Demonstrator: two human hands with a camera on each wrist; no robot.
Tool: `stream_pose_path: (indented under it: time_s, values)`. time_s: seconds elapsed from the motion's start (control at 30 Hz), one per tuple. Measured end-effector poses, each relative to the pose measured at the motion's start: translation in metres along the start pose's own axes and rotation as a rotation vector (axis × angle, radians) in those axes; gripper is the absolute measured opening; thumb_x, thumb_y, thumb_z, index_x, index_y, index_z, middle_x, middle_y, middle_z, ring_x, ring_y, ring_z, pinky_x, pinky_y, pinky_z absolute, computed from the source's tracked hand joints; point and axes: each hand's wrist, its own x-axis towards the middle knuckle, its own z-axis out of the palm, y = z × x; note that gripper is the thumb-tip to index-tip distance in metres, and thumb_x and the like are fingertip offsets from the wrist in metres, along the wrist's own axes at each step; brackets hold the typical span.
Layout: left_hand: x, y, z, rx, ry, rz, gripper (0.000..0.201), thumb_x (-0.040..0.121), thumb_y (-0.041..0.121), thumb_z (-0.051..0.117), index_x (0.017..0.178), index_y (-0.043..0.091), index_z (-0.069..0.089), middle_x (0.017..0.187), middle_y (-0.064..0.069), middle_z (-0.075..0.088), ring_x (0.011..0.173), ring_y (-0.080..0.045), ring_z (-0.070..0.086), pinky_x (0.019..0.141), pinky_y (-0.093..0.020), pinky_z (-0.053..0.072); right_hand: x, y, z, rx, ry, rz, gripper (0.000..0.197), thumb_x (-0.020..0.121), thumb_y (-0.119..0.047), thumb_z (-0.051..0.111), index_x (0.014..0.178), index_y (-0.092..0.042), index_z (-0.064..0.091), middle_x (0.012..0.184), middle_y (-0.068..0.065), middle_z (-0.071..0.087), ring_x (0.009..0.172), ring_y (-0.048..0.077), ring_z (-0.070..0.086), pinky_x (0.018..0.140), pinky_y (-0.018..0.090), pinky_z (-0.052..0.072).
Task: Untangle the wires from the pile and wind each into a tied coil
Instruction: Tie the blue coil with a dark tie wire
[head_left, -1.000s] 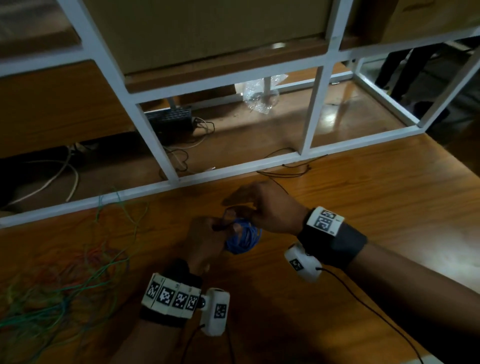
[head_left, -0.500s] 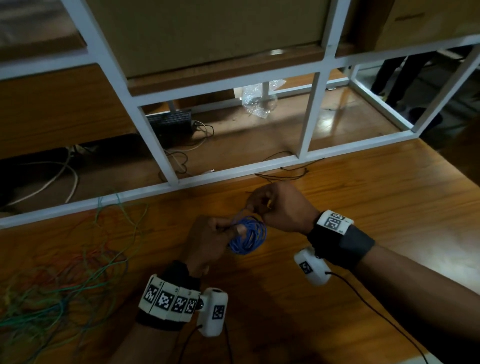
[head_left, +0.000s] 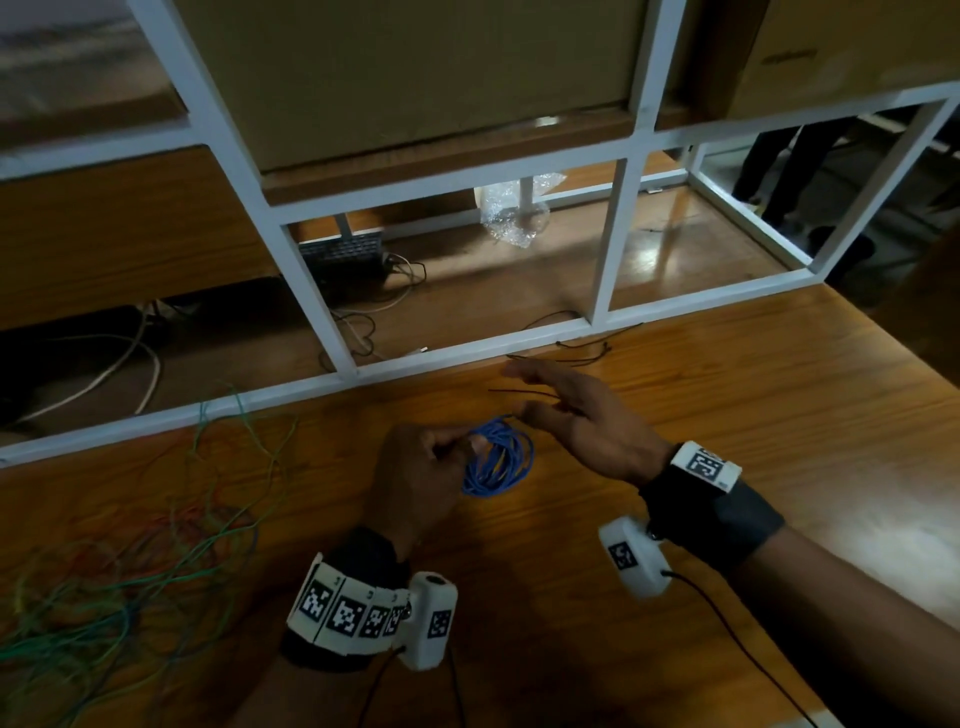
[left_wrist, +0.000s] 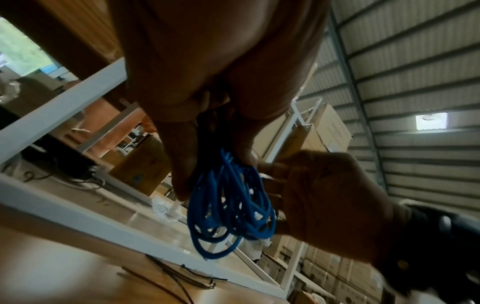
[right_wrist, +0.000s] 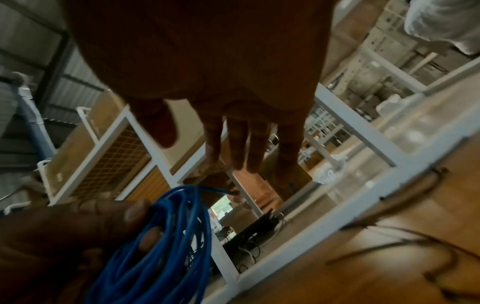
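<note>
My left hand (head_left: 421, 478) pinches a small coil of blue wire (head_left: 498, 464) just above the wooden table; the coil (left_wrist: 228, 207) hangs from thumb and fingers in the left wrist view. The same blue coil (right_wrist: 161, 242) fills the lower left of the right wrist view. My right hand (head_left: 571, 415) hovers to the coil's right with its fingers (right_wrist: 241, 144) straight and spread, holding nothing. Thin black ties (head_left: 566, 358) lie on the table beyond that hand. A tangled pile of green, red and yellow wires (head_left: 114, 561) lies at the left.
A white metal shelf frame (head_left: 467, 353) runs along the table's far edge, with cardboard boxes on it. Behind it sit a black device with cables (head_left: 348, 260) and crumpled clear plastic (head_left: 514, 213). Bare wooden table (head_left: 727, 415) stretches to the right.
My right hand has let go of the blue coil, opened its fingers and moved right and away, toward the black ties. The left hand still holds the coil.
</note>
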Motion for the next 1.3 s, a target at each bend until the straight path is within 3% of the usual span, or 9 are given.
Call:
stream_pose_path:
  time_s: [0.1, 0.23, 0.4, 0.5, 0.73, 0.93, 1.07, 1.13, 1.3]
  values:
    - [0.000, 0.009, 0.000, 0.043, -0.043, 0.073, 0.020, 0.092, 0.028, 0.067, 0.086, 0.046, 0.073, 0.087, 0.011, 0.075, 0.078, 0.001, 0.070, 0.071, -0.037, 0.061, 0.000, -0.003, 0.009, -0.306, -0.171, -0.109, 0.056, 0.099, -0.044, 0.064, 0.150, -0.024, 0.050, 0.143, -0.003, 0.061, 0.122, 0.007, 0.059, 0.087, 0.025, 0.053]
    - [-0.002, 0.009, 0.000, -0.302, -0.062, -0.140, 0.012, 0.091, 0.023, 0.068, 0.095, 0.019, 0.079, 0.094, -0.011, 0.076, 0.093, -0.031, 0.072, 0.083, -0.056, 0.058, 0.000, 0.011, 0.016, -0.243, -0.129, -0.143, 0.046, 0.103, -0.032, 0.061, 0.146, -0.018, 0.056, 0.128, 0.004, 0.071, 0.099, -0.004, 0.066, 0.072, 0.007, 0.046]
    - [-0.011, 0.009, 0.004, -0.511, -0.161, -0.320, 0.025, 0.092, 0.020, 0.065, 0.111, 0.003, 0.071, 0.104, -0.017, 0.074, 0.101, -0.032, 0.071, 0.092, -0.053, 0.055, -0.005, 0.017, 0.023, -0.257, -0.023, -0.221, 0.025, 0.100, -0.026, 0.063, 0.123, -0.022, 0.073, 0.093, 0.005, 0.079, 0.065, 0.011, 0.071, 0.055, 0.036, 0.055]
    - [-0.009, 0.006, 0.000, -0.483, -0.246, -0.316, 0.029, 0.093, 0.025, 0.064, 0.111, 0.004, 0.071, 0.105, -0.015, 0.074, 0.102, -0.029, 0.071, 0.091, -0.047, 0.056, -0.005, 0.024, 0.023, -0.291, -0.015, -0.216, 0.025, 0.100, -0.034, 0.061, 0.118, -0.026, 0.075, 0.080, 0.003, 0.077, 0.054, 0.009, 0.064, 0.049, 0.038, 0.050]
    - [0.010, 0.000, -0.013, -0.167, -0.368, -0.171, 0.032, 0.082, 0.047, 0.075, 0.100, 0.021, 0.079, 0.096, -0.010, 0.076, 0.095, -0.032, 0.072, 0.087, -0.060, 0.054, 0.004, 0.030, 0.030, -0.432, -0.027, -0.289, 0.039, 0.099, -0.030, 0.059, 0.133, -0.014, 0.068, 0.084, 0.009, 0.079, 0.059, 0.016, 0.070, 0.049, 0.035, 0.055]
    - [0.012, -0.008, -0.004, -0.187, -0.268, -0.155, 0.015, 0.087, 0.030, 0.070, 0.097, 0.023, 0.079, 0.093, -0.010, 0.077, 0.088, -0.029, 0.074, 0.079, -0.060, 0.058, 0.014, 0.037, 0.029, -0.397, -0.069, -0.287, 0.039, 0.101, -0.025, 0.063, 0.138, -0.013, 0.063, 0.087, 0.010, 0.079, 0.064, 0.015, 0.070, 0.049, 0.020, 0.049]
    - [0.010, -0.021, 0.007, -0.149, -0.179, -0.151, 0.014, 0.092, 0.022, 0.068, 0.087, 0.027, 0.080, 0.086, -0.005, 0.077, 0.082, -0.025, 0.074, 0.074, -0.054, 0.060, 0.019, 0.051, 0.027, -0.263, -0.182, -0.156, 0.053, 0.097, -0.049, 0.062, 0.141, -0.019, 0.061, 0.107, 0.012, 0.078, 0.085, 0.019, 0.075, 0.066, 0.044, 0.060]
    - [0.009, -0.024, 0.011, -0.175, -0.165, -0.219, 0.024, 0.092, 0.022, 0.067, 0.079, 0.038, 0.079, 0.089, 0.000, 0.078, 0.087, -0.021, 0.074, 0.076, -0.045, 0.061, 0.019, 0.051, 0.022, -0.211, -0.208, -0.111, 0.061, 0.090, -0.056, 0.070, 0.140, -0.022, 0.062, 0.129, 0.004, 0.071, 0.107, 0.015, 0.072, 0.081, 0.040, 0.062]
    - [0.015, -0.040, 0.009, -0.118, -0.112, -0.260, 0.012, 0.093, 0.028, 0.066, 0.094, 0.027, 0.079, 0.096, -0.001, 0.077, 0.090, -0.020, 0.072, 0.082, -0.045, 0.059, 0.031, 0.057, -0.013, 0.006, -0.063, 0.109, 0.016, 0.083, -0.051, 0.079, 0.097, -0.044, 0.073, 0.099, -0.009, 0.078, 0.092, 0.005, 0.073, 0.085, 0.035, 0.060]
